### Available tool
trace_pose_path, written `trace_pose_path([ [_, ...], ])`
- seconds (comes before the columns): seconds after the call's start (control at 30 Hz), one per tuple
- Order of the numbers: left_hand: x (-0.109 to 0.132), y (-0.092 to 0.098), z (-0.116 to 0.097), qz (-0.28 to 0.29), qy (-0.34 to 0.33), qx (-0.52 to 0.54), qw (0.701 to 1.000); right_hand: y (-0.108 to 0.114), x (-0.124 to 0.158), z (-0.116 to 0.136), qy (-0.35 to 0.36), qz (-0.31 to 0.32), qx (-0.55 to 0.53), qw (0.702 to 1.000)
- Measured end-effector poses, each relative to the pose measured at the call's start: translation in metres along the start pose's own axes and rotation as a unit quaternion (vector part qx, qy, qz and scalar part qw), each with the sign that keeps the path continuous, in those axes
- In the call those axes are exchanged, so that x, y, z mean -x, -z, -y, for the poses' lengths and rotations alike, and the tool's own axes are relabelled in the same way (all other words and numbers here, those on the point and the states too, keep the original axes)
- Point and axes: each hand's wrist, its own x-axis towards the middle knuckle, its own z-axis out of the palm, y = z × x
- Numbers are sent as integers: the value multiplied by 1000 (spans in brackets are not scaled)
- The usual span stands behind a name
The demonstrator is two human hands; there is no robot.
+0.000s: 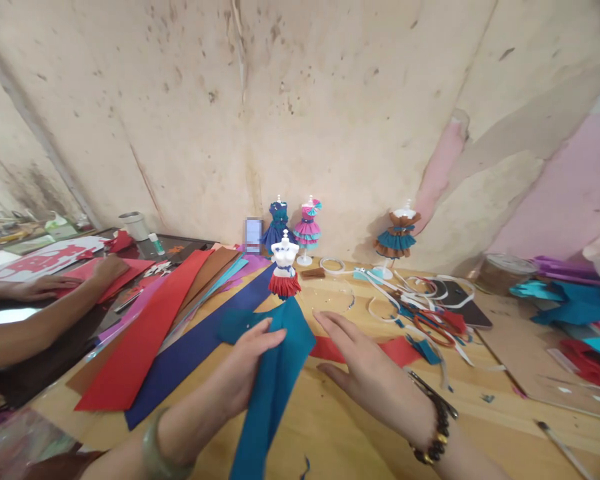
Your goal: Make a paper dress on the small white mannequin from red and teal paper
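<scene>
My left hand [250, 360] grips a wide teal paper strip [285, 360], thumb on top. The strip is folded over itself and hangs toward me past the lower edge of the view. To its right, my right hand [355, 353] is open, fingers apart and pointing at the strip, holding nothing. Just beyond the strip stands a small white mannequin [285, 257] with a red fringed skirt [284, 283] and blue trim at the bust and waist. A red paper strip [400, 350] lies behind my right hand.
Red sheets [145, 340] and a dark blue strip [195, 347] lie left. Dressed mannequins [307, 230] stand by the wall, one [397, 233] farther right. White ribbons [430, 283], orange-handled scissors [433, 330] and tweezers [433, 393] lie right. Another person's hands [107, 273] work on red paper at left.
</scene>
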Motion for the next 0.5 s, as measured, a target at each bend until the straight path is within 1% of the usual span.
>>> trace_pose_path([
  [0.03,-5,-8,9,1,-6,29,1000,1,-1,3,11,-12,2,1000],
  [0.1,-13,-21,22,75,-8,67,995,2,-2,4,30,-21,19,999],
  [0.17,-16,-32,26,113,-24,96,989,1,-2,2,43,-21,34,998],
  [0.2,-17,-36,26,117,-29,102,988,2,-3,0,49,-19,35,998],
  [0.3,-17,-40,25,111,-23,73,991,7,-4,-5,52,-5,-10,999],
  [0.37,-17,-38,26,107,-28,33,993,13,-5,-9,37,-7,-91,995],
  [0.43,-20,-32,29,71,-75,-22,994,21,-5,-14,-9,-28,-221,975],
  [0.5,-24,-25,32,12,-156,-95,983,27,-6,-21,-75,-67,-325,940],
])
